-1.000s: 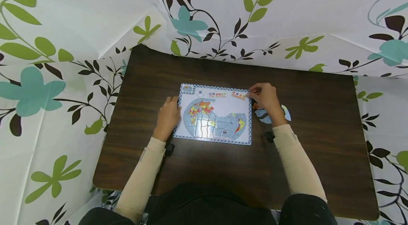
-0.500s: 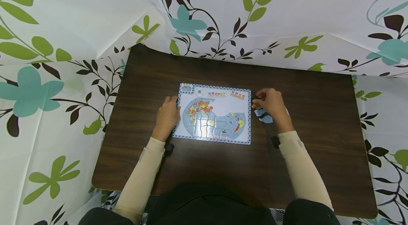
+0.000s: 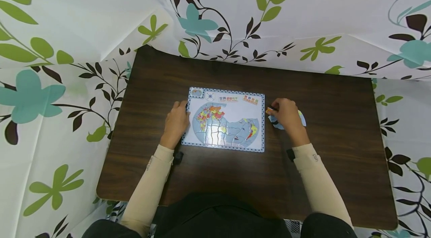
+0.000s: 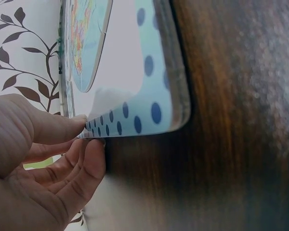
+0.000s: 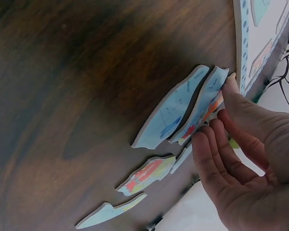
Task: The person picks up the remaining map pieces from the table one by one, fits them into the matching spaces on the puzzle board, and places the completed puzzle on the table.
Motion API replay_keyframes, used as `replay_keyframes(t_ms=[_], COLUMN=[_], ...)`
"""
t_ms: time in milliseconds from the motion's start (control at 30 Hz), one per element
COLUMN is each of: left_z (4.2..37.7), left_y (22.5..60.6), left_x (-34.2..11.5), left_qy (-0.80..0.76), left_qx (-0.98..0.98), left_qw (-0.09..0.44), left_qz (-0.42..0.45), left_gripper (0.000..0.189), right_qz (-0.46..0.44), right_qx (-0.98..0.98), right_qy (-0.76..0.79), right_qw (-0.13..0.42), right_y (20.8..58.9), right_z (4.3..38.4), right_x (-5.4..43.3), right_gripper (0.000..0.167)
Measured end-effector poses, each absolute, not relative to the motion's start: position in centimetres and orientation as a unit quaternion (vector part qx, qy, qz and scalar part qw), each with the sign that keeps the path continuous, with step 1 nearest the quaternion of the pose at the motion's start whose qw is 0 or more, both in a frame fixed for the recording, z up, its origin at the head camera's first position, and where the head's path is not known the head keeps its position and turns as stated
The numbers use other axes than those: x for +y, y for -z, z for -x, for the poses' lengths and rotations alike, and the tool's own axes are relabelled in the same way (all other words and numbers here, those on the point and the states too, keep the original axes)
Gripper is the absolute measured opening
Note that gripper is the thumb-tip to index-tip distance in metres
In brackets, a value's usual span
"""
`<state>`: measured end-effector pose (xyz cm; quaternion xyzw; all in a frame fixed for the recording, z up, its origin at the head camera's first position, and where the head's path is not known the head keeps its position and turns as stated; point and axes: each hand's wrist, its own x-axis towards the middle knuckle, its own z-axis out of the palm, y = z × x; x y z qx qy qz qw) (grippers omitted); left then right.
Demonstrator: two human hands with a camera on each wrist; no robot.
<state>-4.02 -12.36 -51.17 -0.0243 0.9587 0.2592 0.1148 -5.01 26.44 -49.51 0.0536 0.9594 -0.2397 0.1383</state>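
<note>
World-map puzzle board [image 3: 250,111]: I judge I'm picking the next piece, and the move calls for turning it to fit. My right hand [image 3: 288,118], part-curled, is at the loose pieces [image 5: 173,113], grip unclear; my left hand [image 3: 176,122] pinches the board's left edge. It lies on the counter [image 3: 229,182] lengthwise left to right, title [image 3: 228,99] at the far edge.

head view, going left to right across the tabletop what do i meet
left hand → puzzle board → right hand. The loose pieces lie partly behind the right hand in this view, so I leave them out of the order.
</note>
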Motion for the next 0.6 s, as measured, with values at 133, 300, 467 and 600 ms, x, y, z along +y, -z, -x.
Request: replay_keyframes(t_ms=[133, 300, 467, 600], left_z=[4.02, 4.00, 4.00, 4.05], left_y=[51.12, 51.11, 51.17, 51.24], left_x=[-12.46, -12.46, -12.43, -12.42], left_qy=[-0.258, -0.258, -0.256, -0.255], left_qx=[0.959, 0.959, 0.959, 0.960], left_qw=[0.115, 0.116, 0.115, 0.114], left_qz=[0.026, 0.028, 0.027, 0.026], left_gripper=[0.047, 0.047, 0.047, 0.047], right_qz=[-0.051, -0.046, -0.042, -0.045], right_qx=[0.964, 0.966, 0.967, 0.965], right_qy=[0.228, 0.224, 0.223, 0.227], right_qw=[0.127, 0.120, 0.117, 0.124], right_y=[49.52, 49.66, 49.86, 49.85], right_z=[4.74, 4.77, 4.82, 4.69], right_x=[26.30, 26.30, 26.43, 26.52], right_gripper=[0.025, 0.017, 0.018, 0.018])
